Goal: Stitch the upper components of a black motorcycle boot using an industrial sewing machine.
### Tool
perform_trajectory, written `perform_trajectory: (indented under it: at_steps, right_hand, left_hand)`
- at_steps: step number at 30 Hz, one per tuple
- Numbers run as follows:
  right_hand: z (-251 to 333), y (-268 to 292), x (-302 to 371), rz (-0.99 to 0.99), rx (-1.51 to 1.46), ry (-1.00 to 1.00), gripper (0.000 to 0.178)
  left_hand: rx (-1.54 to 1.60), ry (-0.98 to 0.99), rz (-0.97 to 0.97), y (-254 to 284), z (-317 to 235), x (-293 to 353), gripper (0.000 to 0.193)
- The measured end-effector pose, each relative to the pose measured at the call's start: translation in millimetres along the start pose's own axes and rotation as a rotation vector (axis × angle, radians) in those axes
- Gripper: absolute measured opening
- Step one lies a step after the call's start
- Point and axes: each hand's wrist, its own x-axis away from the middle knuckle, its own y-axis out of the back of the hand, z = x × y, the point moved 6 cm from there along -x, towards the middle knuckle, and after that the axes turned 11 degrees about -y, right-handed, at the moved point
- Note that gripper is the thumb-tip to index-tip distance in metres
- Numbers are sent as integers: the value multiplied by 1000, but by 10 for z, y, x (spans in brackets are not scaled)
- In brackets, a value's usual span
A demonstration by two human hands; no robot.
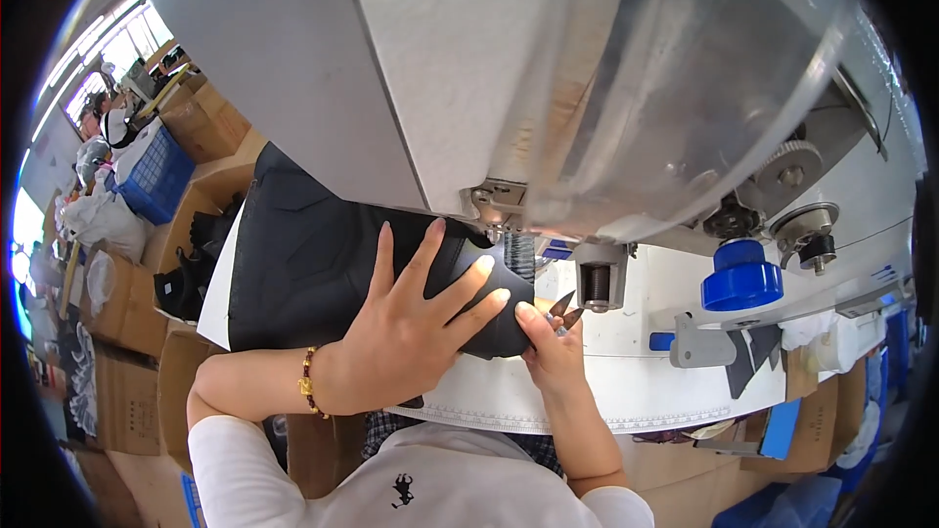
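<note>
A large piece of black fabric [303,264], with seam lines across it, lies on the sewing machine's bed under the needle area [496,225]. My left hand [401,332] rests on it with the fingers spread flat, the fingertips close to the presser foot. At the fabric's right edge my right hand [553,347] is closed, its thumb pressing on the edge. Two dark pointed blades, apparently of thread snips [567,309], stick out from the same hand; their handles are hidden. Most of the foot is hidden by the white machine head [440,68].
A blue knob [741,276] and metal wheels are on the machine at right. A printed ruler [548,424] follows the white table's near edge. Black scraps [751,360] lie at the table's right. Cardboard boxes [127,401] and a blue crate [161,176] stand at left; a person [117,122] is farther back.
</note>
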Motion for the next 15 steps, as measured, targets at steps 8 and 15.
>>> perform_trajectory:
  at_steps: [8, 15]
  right_hand:
    - [-14, -1, -1, -12, 24, -57, 7]
    - [17, -76, -45, -89, -42, -33, 11]
  left_hand:
    - [109, -19, 5, 38, 63, -15, 52]
    - [214, -25, 53, 42, 213, -53, 59]
